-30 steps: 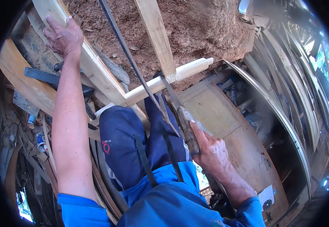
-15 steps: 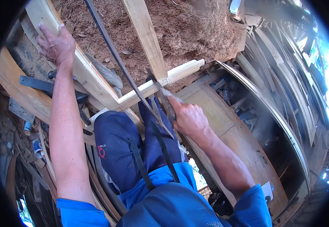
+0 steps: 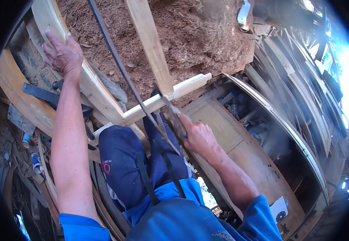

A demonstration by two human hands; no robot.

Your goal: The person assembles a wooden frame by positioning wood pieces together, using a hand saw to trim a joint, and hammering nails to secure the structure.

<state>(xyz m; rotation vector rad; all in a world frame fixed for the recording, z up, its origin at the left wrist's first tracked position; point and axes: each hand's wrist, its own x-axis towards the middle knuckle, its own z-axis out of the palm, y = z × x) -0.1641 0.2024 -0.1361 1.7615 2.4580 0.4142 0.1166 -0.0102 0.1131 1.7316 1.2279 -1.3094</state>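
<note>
My left hand [image 3: 64,55] straddles the long side rail of a pale wooden frame [image 3: 98,94], with its thumb at one edge and its fingers at the other. My right hand [image 3: 200,136] is closed around the worn wooden grip of what looks like a frame saw [image 3: 177,122]. The saw's long dark bar [image 3: 118,62] runs up and away to the left, crossing the frame's end rail [image 3: 142,109]. A middle rail [image 3: 152,48] meets that end rail near the saw's upper tip, where the contact point is hidden. My knees [image 3: 122,156] are bent just below the frame.
Reddish shavings [image 3: 190,36] cover the ground ahead. A wooden panel [image 3: 246,160] lies at the right beside a long curved strip [image 3: 278,116] and stacked boards [image 3: 299,76]. On the left are a curved plank [image 3: 22,92], a dark metal tool [image 3: 42,94] and a small can [image 3: 36,160].
The frame and shavings sit slightly lower and further left in view. My right hand stays on the saw with little shift against the frame. My left hand keeps its place on the side rail.
</note>
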